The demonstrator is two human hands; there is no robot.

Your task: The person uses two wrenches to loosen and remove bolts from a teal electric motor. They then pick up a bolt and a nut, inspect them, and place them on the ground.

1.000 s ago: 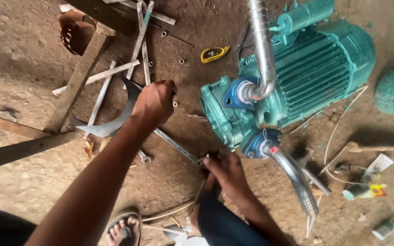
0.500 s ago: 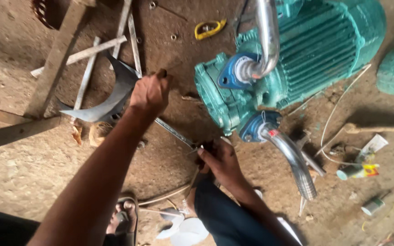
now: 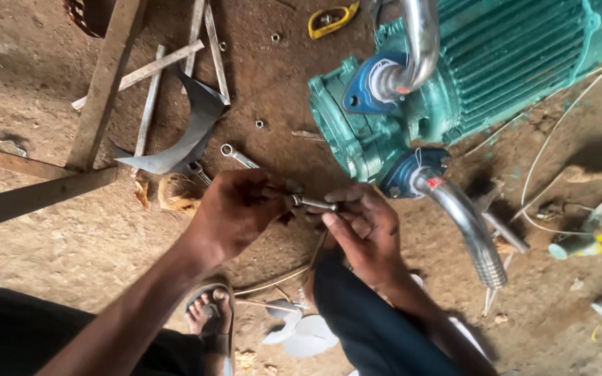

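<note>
Bolt (image 3: pixel 313 203) sat pinched between our left hand (image 3: pixel 242 212) and right hand (image 3: pixel 364 226), both closed on it. At one o'clock stood the green motor (image 3: pixel 510 63); we judged a steady, straight hold best.

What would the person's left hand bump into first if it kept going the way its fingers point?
The left hand points right along the small metal bolt it grips, so it would meet the right hand holding the other end almost at once. Beyond lies the blue flange, though depth is unclear.

Dirt-floor repair workshop w/ teal motor pump (image 3: pixel 496 76), spanner (image 3: pixel 238 157), scrap metal strips (image 3: pixel 149 69).
</note>
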